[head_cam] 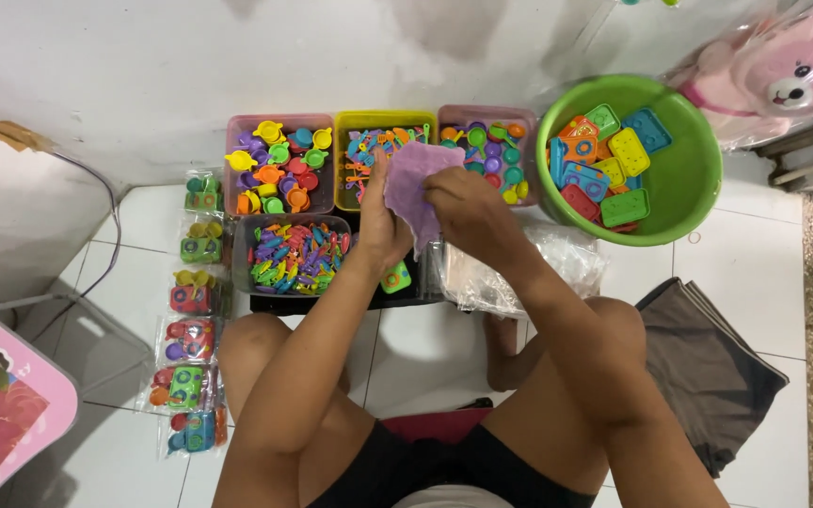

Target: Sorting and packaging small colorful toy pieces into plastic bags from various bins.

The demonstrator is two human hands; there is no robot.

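Both hands up: left hand [380, 221] and right hand [458, 202] each pinch purple plastic bag [413, 179], above toy-filled bins [281, 165].

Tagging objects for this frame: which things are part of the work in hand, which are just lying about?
In hand:
left hand and right hand, both gripping the purple piece
bins of small toy parts
green basin of toy trays
filled clear packets

Lying about:
pink bear toy
grey cloth
pink table
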